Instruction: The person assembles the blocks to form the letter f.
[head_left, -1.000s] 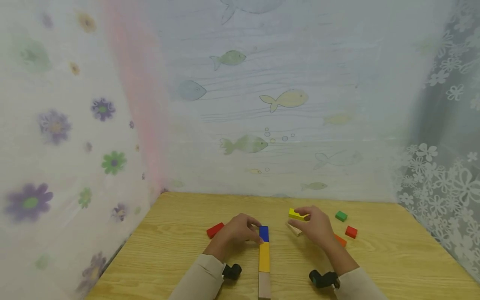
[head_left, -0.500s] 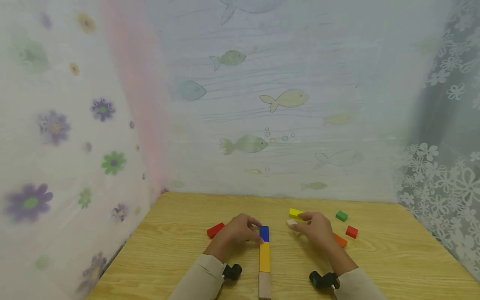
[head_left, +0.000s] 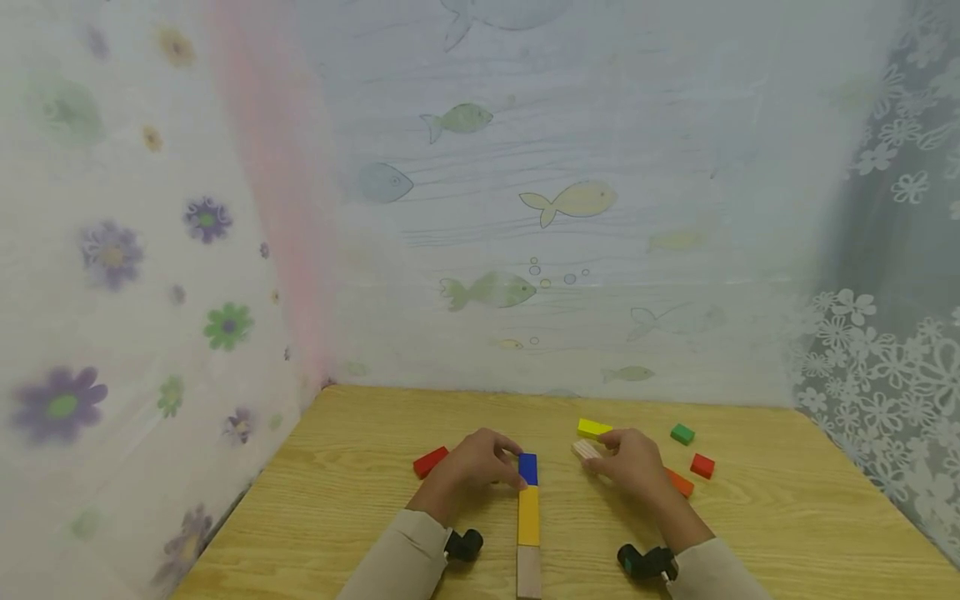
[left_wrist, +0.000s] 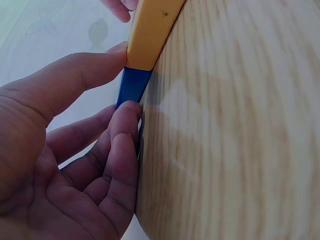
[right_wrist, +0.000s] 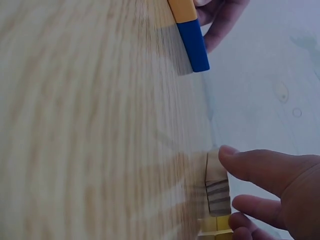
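Note:
In the head view, a row of blocks runs away from me: a plain wooden block point(head_left: 528, 572), a yellow-orange block point(head_left: 528, 517) and a blue block point(head_left: 528, 469) at the far end. My left hand point(head_left: 480, 460) holds the blue block from the left, its thumb near the joint with the yellow-orange one; curled fingers hide part of the blue block in the left wrist view. To the right, my right hand point(head_left: 632, 461) pinches another plain wooden block point(right_wrist: 217, 182), thumb on one side and forefinger on the other. This block lies tilted on the table.
A bright yellow block point(head_left: 592, 428) lies just beyond the right hand. Green point(head_left: 682, 433), red point(head_left: 702, 466) and orange point(head_left: 679, 482) blocks lie to its right. Another red block point(head_left: 431, 462) is left of the left hand. Fish-printed curtain point(head_left: 570, 250) borders the table's back edge.
My right hand has lowered slightly, and its thumb and forefinger have come onto the plain wooden block, uncovering more of it and of the bright yellow block. The left hand stays put.

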